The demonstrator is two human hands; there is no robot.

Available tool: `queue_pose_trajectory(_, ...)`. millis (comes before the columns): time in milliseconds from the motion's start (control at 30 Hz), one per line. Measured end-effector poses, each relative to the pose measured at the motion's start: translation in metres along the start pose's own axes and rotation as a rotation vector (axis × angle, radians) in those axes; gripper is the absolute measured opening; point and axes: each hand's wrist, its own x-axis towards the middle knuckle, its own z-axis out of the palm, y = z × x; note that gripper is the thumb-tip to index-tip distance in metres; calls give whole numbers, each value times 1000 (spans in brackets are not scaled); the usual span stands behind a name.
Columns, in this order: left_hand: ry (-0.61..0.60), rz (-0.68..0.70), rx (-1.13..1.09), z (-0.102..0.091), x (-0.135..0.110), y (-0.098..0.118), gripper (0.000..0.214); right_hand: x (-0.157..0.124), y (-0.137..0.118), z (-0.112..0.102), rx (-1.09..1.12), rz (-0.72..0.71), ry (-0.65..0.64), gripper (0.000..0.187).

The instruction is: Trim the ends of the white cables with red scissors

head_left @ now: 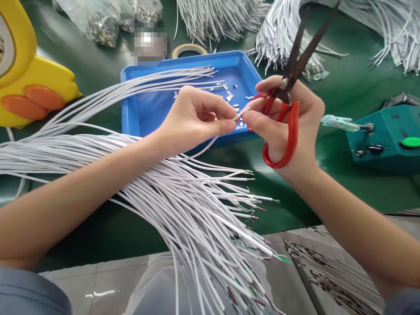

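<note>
My left hand (193, 118) pinches the end of one thin white cable (210, 143) between thumb and fingers, just over the near edge of a blue tray (144, 113). My right hand (288, 122) has red-handled scissors (288, 87) hooked over its fingers, blades pointing up and away. Its thumb and forefinger meet the same cable tip. A big fan of white cables (183, 205) with coloured inner wires at their ends lies under my left forearm and hangs over the table edge.
Small cut scraps and a few cable ends lie in the blue tray. A teal machine (387, 138) with a green button stands at the right. More white cable bundles (282, 39), bags of metal parts (105, 22), a tape roll (188, 49) and a yellow duck-shaped object (29, 83) sit around.
</note>
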Motion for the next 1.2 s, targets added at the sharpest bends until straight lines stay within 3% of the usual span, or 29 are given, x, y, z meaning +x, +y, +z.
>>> queue_pose_trajectory(133, -8, -1, -44, 1, 0, 0, 7, 1, 2, 0, 88, -51, -11, 21)
queue_pose_trajectory(400, -107, -49, -171, 1, 1, 1, 8, 1, 1, -1, 77, -18, -57, 23)
queue_pose_trajectory(633, -158, -65, -134, -1, -1, -5, 9, -1, -4, -2, 103, -61, -67, 22)
queue_pose_trajectory(933, -220, -69, -184, -2, -1, -5, 8, -6, -7, -4, -165, -100, -26, 21)
queue_pose_trajectory(1067, -208, -19, -154, -1, 0, -5, 7, -9, -9, -2, -154, -119, 3, 19)
queue_pose_trajectory(1200, -176, 119, -70, 0, 1, -7, 7, -11, -10, -1, -181, -122, 14, 20)
